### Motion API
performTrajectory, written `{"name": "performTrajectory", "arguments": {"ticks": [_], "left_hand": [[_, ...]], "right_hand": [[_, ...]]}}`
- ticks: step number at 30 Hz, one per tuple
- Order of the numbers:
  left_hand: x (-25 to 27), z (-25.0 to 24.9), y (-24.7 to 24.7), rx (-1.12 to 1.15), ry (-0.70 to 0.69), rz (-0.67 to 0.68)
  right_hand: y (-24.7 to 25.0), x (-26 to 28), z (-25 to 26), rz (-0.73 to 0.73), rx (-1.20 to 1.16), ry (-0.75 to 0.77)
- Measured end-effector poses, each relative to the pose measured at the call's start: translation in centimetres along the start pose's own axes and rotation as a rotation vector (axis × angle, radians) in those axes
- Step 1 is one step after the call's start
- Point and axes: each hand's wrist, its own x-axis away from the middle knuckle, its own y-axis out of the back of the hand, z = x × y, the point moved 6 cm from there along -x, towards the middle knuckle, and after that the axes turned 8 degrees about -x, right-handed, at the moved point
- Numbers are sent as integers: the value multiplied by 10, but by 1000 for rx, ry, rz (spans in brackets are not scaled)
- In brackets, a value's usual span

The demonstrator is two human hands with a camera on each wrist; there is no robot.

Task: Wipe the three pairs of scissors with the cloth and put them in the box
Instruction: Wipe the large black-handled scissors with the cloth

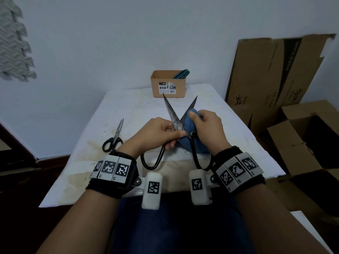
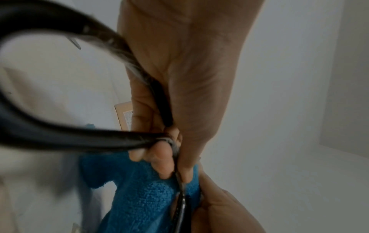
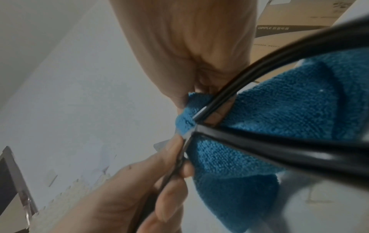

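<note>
The big black-handled scissors (image 1: 177,125) are held above the middle of the tabletop (image 1: 128,110), blades splayed, tips toward the far edge and the box (image 1: 167,84), loops toward the near edge. The left hand (image 1: 161,132) pinches them at the pivot; the right hand (image 1: 207,125) squeezes the blue cloth (image 1: 190,123) round the right blade. I'd say this is the second pair's wipe; next, the other blade, then the box. Small scissors (image 1: 114,138) wait by the left edge.

Big scissors (image 1: 172,114): blades showing dull grey w/ rusty blotches, loop handles black. Cloth (image 1: 190,123) blue. Small scissors (image 1: 114,138) at left: black handles, silver blades. Far box (image 1: 167,85) tan, teal handles (image 1: 181,73) poking out. Counter (image 1: 128,110) looking white w/ yellowish stains.
</note>
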Motion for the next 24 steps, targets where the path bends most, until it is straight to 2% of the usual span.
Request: {"name": "performTrajectory", "arguments": {"ticks": [5, 10, 13, 19, 24], "left_hand": [[3, 11, 1, 91, 17, 71], [3, 15, 5, 105, 26, 77], [3, 15, 5, 117, 31, 72], [1, 9, 7, 134, 30, 5], [-2, 3, 6, 78, 13, 2]], "right_hand": [[14, -4, -17, -50, -310, -150], [15, -1, -16, -44, -528, -215], [16, 3, -13, -41, -560, -217], [1, 12, -6, 171, -496, -232], [0, 9, -3, 172, -422, -201]]}}
